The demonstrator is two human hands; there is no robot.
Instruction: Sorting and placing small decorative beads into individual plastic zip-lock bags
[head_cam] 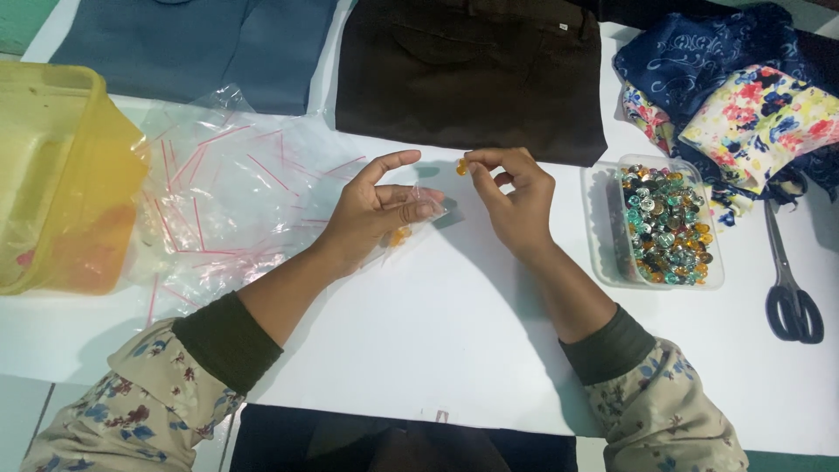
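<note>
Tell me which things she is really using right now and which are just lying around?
In use:
- left hand holding a small clear bag
- right hand pinching an orange bead in its fingers
- clear tub of beads
- pile of clear bags

Lying about:
- scissors
- yellow plastic box
- folded dark trousers
- folded blue cloth
- flowered fabrics

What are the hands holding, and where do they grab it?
Right hand pinches a small orange bead at its fingertips; left hand holds a small clear bag near its mouth.

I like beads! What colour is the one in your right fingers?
Orange bead, pinched by the right hand; head view.
</note>
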